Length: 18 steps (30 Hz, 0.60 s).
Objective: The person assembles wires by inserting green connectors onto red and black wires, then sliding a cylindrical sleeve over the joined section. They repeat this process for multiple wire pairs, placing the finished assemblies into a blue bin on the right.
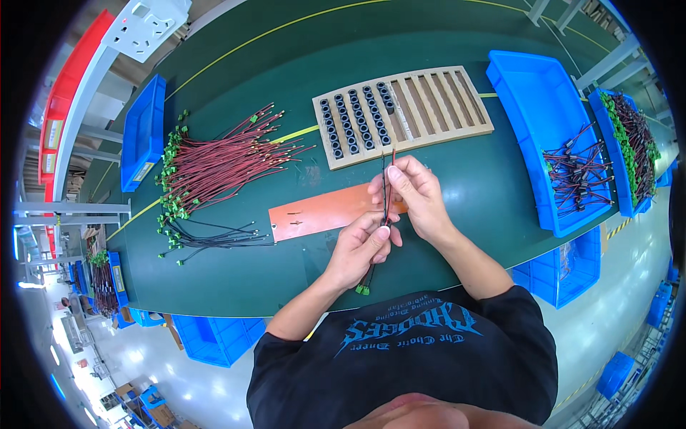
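Note:
My left hand (359,248) is closed, pinching a pair of thin red and black wires (384,179) with a green connector (363,289) hanging below it. Just above, my right hand (420,194) is closed on the same wires, their free ends pointing up. Under the hands lies a flat orange strip (307,213) with small dark marks or slots; its right part is partly covered by my fingers. Beyond them stands a slotted wooden tray (437,137), its left rows filled with short black ring-like cylinders (342,127).
On the left of the green table (286,279) lie a heap of dark red wires (229,161) with green connectors and a smaller black bunch (214,235). A blue bin (146,132) stands far left. At right, a blue bin (525,86) holds wires with black cylinders, beside another full bin (625,150).

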Each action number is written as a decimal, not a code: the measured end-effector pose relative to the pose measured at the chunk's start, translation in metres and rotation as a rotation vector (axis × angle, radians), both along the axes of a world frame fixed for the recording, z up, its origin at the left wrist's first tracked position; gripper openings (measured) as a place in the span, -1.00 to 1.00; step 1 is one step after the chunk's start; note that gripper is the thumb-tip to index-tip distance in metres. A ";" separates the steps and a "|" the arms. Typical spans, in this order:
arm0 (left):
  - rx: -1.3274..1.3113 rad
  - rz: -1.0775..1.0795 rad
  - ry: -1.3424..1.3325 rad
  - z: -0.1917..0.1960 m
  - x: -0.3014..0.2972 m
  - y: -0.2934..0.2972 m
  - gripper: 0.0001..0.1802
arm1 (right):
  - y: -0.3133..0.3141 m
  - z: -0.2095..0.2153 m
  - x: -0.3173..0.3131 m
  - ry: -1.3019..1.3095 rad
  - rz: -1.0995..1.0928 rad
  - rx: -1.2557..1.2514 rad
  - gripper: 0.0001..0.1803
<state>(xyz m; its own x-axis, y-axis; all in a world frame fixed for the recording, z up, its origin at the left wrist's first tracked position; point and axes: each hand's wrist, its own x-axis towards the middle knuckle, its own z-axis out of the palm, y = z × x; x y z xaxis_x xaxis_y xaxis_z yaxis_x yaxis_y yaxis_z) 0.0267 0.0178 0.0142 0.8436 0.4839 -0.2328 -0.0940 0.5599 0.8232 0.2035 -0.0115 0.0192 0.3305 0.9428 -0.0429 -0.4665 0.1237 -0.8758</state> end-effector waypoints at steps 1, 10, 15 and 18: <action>-0.024 -0.013 -0.001 -0.001 0.000 0.001 -0.69 | -0.001 0.002 -0.002 0.036 0.003 -0.003 -0.74; -0.053 -0.104 0.068 -0.001 0.004 0.001 -0.54 | -0.003 0.000 0.008 -0.153 0.110 0.038 -0.62; 0.053 -0.060 0.056 -0.007 0.008 0.008 -0.23 | -0.001 0.020 0.013 0.132 0.155 -0.085 -0.56; 0.122 0.027 0.014 -0.012 0.016 0.015 -0.22 | -0.002 0.017 0.009 0.076 0.120 0.020 -0.56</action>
<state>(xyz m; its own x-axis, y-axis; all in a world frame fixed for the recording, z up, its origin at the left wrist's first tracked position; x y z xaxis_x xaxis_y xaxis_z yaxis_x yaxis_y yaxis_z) 0.0430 0.0331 0.0024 0.8271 0.5317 -0.1821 -0.0957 0.4525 0.8866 0.2129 -0.0138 0.0359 0.2122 0.9762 -0.0446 -0.5441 0.0801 -0.8352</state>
